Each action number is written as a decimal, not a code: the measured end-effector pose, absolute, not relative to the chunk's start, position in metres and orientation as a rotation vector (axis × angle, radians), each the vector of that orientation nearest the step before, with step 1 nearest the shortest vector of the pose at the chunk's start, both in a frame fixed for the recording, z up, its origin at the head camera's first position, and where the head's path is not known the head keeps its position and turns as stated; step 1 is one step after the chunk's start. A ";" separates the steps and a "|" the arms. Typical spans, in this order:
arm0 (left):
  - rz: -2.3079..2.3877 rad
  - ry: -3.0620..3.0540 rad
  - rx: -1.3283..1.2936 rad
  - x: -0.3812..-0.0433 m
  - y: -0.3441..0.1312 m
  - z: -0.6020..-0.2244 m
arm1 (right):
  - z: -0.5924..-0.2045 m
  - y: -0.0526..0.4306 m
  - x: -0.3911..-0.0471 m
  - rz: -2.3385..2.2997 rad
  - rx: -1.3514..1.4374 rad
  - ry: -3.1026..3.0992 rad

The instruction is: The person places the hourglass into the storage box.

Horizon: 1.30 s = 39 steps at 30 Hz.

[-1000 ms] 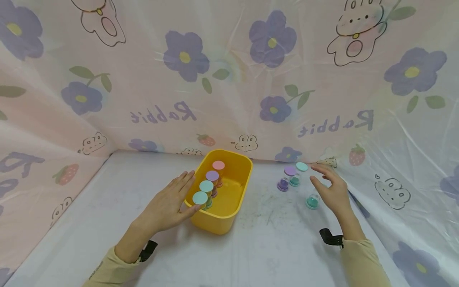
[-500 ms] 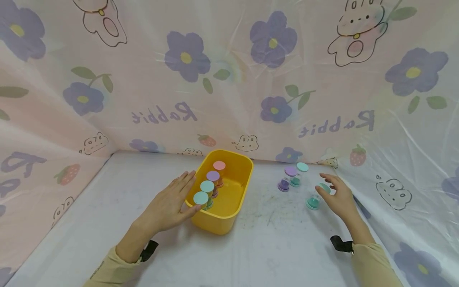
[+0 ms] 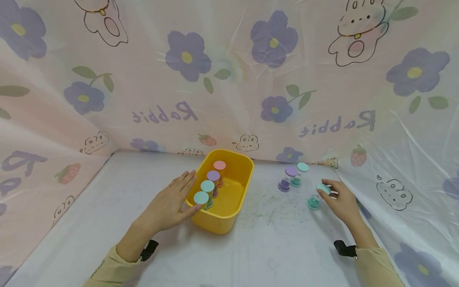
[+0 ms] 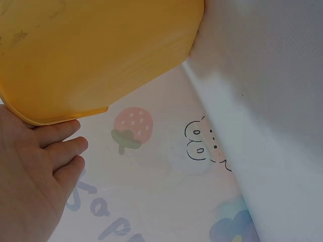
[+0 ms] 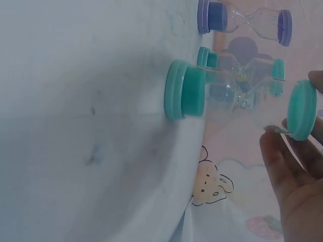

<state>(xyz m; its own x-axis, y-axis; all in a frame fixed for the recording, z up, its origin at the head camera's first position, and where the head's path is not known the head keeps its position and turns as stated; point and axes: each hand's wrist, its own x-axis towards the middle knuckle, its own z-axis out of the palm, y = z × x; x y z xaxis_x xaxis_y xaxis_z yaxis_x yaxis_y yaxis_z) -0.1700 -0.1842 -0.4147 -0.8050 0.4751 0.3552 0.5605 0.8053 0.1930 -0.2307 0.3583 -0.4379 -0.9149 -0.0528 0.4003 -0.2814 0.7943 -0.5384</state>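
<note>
On the left, the left hand point(image 3: 168, 205) is resting at the rim of the yellow tub point(image 3: 215, 225), its fingers lying straight, the thumb spread apart. Further right, the front teal hourglass point(image 3: 313, 203) is standing upright on the table point(image 3: 265, 249), its long axis vertical. The right hand point(image 3: 340, 201), clearly the nearer one, is pinching its top cap point(image 3: 324, 188) from the right, the glass body standing below the fingers.

Left forearm point(image 3: 112, 269) and right forearm point(image 3: 378, 267) both sleeved, reaching forward and slanting inward. Left hand point(image 3: 166, 203): back upward, fingers extended and close together, thumb spread apart from them. Right hand point(image 3: 340, 200): directed forward and leftward, thumb and fingers bent toward each other in a pinch.
</note>
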 end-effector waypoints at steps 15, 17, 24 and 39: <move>-0.417 -2.711 -0.787 -0.170 -0.185 -0.414 | -0.438 0.356 -0.228 0.900 0.245 -2.635; -0.418 -2.707 -0.790 -0.169 -0.185 -0.415 | -0.437 0.356 -0.228 0.893 0.242 -2.634; -0.414 -2.712 -0.787 -0.169 -0.185 -0.416 | -0.439 0.354 -0.226 0.881 0.251 -2.593; -0.423 -2.707 -0.793 -0.168 -0.185 -0.414 | -0.434 0.334 -0.227 0.900 0.353 -2.420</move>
<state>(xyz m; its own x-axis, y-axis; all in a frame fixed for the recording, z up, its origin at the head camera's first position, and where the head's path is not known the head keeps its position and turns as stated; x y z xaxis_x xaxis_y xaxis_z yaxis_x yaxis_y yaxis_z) -0.1685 -0.1845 -0.4141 -0.8068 0.4746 0.3518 0.5593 0.8055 0.1961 -0.2272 0.3343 -0.4336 -0.8259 -0.0575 0.5609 -0.4101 0.7439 -0.5276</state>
